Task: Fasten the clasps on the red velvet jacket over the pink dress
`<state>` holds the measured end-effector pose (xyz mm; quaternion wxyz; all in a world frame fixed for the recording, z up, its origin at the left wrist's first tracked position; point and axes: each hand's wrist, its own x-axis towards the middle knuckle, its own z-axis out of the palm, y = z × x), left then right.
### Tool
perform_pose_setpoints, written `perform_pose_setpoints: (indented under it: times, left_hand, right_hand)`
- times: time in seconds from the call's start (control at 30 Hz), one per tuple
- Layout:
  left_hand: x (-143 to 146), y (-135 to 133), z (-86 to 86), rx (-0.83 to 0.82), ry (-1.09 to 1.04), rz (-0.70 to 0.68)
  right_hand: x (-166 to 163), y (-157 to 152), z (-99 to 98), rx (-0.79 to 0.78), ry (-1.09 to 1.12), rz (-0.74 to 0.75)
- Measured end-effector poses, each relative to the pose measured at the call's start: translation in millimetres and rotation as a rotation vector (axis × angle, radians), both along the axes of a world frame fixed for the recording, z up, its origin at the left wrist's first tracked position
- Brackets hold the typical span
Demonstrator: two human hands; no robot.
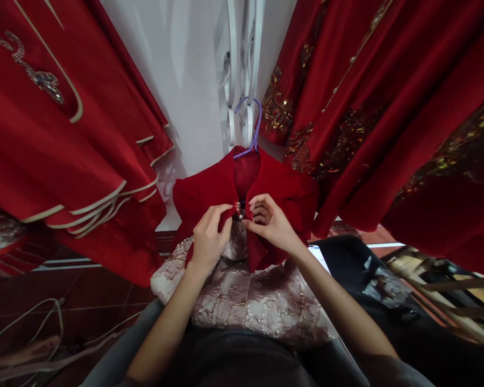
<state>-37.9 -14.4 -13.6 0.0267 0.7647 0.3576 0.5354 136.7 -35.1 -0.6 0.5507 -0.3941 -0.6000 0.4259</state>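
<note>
A small red velvet cape (pixel 290 193) hangs on a purple hanger (pixel 253 134) over a pale brocade dress (pixel 258 301). My left hand (pixel 207 236) pinches the cape's left front edge at the neck. My right hand (pixel 268 220) pinches the right front edge opposite it. Between the fingertips sits a small jewelled clasp (pixel 239 209). Both hands are closed on the fabric right at the clasp.
Red embroidered gowns hang on the left (pixel 56 150) and right (pixel 387 118). A white ornate metal frame (pixel 242 64) stands against the white wall behind. Cables (pixel 44 322) lie on the dark red tiled floor at the lower left. Dark fabric (pixel 379 290) lies at the right.
</note>
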Motion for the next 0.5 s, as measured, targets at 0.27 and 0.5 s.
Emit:
perform_pose_setpoints:
  times: [0.27,0.5]
  left_hand:
    - [8,0,-9.4,-0.217,-0.149,0.015]
    - [6,-1,-6.3,-0.014,0.043,0.029]
  right_hand:
    - [-9,-3,-5.0,0.041,0.078,-0.014]
    - [-14,-4,-10.3,0.027,0.123,-0.025]
